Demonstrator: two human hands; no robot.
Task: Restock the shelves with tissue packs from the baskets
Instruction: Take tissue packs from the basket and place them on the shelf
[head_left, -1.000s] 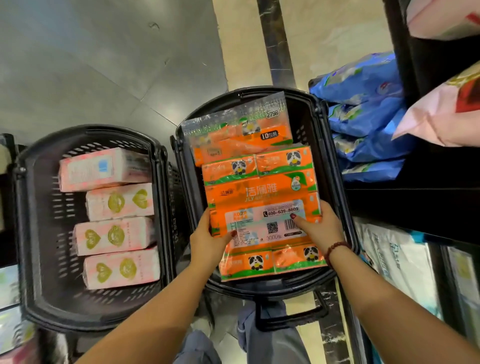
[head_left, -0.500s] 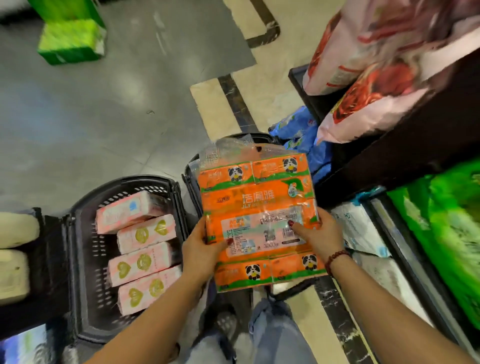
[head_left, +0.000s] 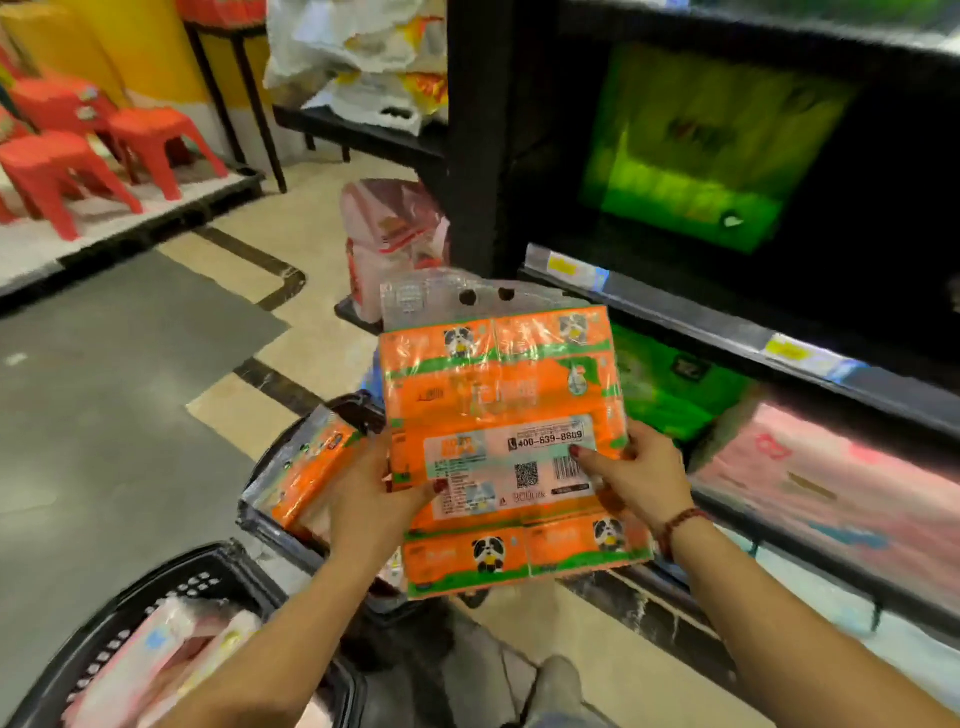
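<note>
An orange tissue pack with panda prints is held up in front of the dark shelves. My left hand grips its left edge and my right hand grips its right edge, thumbs on the label. Below it, a black basket holds another orange pack. A second black basket at the bottom left holds pink tissue packs.
Green packs and pink packs fill the shelves on the right. A pink bag leans at the shelf end. Red plastic stools stand on a low platform far left. Grey and beige floor lies open on the left.
Both hands have lifted the orange pack out of the basket and up toward the shelves. The view has swung upward from the baskets to the shelving.
</note>
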